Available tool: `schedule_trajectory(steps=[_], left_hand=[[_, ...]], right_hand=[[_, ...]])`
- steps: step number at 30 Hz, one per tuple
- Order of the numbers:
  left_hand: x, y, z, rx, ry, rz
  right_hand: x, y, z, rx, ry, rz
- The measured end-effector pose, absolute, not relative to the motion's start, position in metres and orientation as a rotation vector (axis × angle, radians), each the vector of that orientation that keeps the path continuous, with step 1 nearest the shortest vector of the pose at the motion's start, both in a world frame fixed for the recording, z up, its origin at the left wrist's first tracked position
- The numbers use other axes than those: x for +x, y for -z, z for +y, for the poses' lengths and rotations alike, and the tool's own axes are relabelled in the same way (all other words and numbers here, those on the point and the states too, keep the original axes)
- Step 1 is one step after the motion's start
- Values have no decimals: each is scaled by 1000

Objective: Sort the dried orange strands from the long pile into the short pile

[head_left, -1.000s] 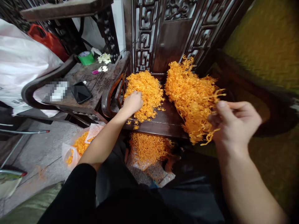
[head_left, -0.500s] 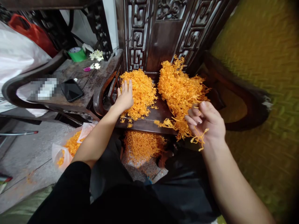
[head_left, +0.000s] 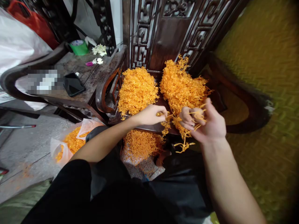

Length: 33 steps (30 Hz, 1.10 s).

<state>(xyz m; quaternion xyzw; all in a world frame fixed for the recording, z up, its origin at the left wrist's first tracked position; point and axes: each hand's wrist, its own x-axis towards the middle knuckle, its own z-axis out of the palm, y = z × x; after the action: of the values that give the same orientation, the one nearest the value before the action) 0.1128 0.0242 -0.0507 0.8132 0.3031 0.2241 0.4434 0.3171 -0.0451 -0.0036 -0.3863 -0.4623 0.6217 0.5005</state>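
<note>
Two heaps of thin orange strands lie on a dark carved wooden chair seat (head_left: pixel 149 127): a tidy left pile (head_left: pixel 137 90) and a tangled right clump (head_left: pixel 180 84). My right hand (head_left: pixel 205 123) is shut on a small bunch of orange strands (head_left: pixel 185 137) drawn from the tangled clump, palm turned up. My left hand (head_left: pixel 150 114) pinches the loose ends of the same bunch near the seat's front edge. Some strands dangle below my hands.
A clear bag of orange strands (head_left: pixel 142 146) sits under the seat front, and another open bag (head_left: pixel 70 143) lies on the floor at left. The side table (head_left: pixel 77 67) holds a black phone (head_left: pixel 73 84), green tape roll (head_left: pixel 79 47) and small flowers (head_left: pixel 98 49). Yellow-green fabric (head_left: pixel 268 77) fills the right.
My left hand left the tidy pile and came right to the bunch in my right hand. My right hand closed on the strands and turned palm up.
</note>
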Motion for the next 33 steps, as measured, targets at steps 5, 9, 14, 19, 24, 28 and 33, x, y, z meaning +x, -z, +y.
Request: schedule_trajectory(steps=[5, 9, 14, 19, 24, 28, 33], left_hand=[[97, 25, 17, 1512, -463, 575], [93, 18, 11, 1446, -460, 529], [96, 22, 11, 1380, -519, 535], [90, 26, 23, 1576, -567, 501], [74, 19, 33, 1899, -541, 497], [79, 19, 25, 2071, -597, 438], [78, 12, 21, 2029, -540, 344]], right_hand=[[315, 26, -51, -1319, -1296, -1382], [307, 25, -57, -1279, -903, -1800], [303, 19, -61, -1170, -789, -1937], [303, 24, -63, -1310, -847, -1893], [306, 16, -65, -1321, -930, -1903], [301, 12, -69, -1354, -1007, -1803], [299, 16, -70, -1415, -911, -1854]])
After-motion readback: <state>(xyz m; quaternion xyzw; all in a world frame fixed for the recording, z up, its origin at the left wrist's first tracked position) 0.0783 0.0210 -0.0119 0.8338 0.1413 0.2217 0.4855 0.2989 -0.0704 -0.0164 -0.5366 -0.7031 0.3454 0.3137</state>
